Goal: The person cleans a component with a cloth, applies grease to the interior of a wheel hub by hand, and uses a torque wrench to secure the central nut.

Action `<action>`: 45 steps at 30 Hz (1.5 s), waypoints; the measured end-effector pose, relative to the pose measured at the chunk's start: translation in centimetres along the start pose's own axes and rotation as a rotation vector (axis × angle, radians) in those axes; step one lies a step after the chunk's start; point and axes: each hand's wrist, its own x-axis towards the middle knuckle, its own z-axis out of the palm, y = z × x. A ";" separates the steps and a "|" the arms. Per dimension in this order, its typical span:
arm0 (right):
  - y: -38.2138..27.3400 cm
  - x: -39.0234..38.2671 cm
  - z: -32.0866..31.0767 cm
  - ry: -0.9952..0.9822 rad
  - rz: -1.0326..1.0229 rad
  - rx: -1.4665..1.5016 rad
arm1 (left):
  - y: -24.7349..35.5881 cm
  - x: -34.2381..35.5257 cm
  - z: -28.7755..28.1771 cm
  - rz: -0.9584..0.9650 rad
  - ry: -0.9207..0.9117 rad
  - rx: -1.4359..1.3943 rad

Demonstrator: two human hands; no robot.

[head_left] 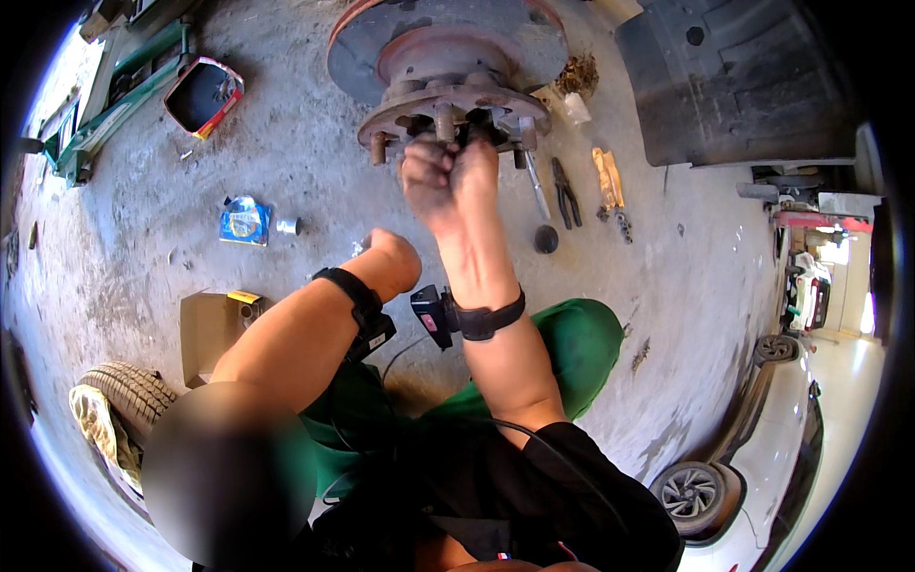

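A rusty wheel hub [419,107] with several studs stands at the top centre, a large brake disc [357,57] behind it. My right hand [448,181] is raised against the hub's near face. Its greasy fingers are curled between the studs, and whatever they grip is hidden. Lower and to the left, my left hand [396,259] hangs bent at the wrist over the floor. Its fingers are out of sight below it, beside a small shiny item that I cannot make out.
Right of the hub lie black-handled pliers [565,194], a metal-shafted tool [536,183] and a yellow wrapper [607,178]. To the left are a blue packet [245,221], a small metal cup [288,226], an open carton [202,334], a tyre [129,391] and a cut-open container [203,98].
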 end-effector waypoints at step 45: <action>0.7 1.0 -1.4 0.368 -1.038 -1.669 | -0.3 -1.2 -0.5 -0.081 -0.033 -0.004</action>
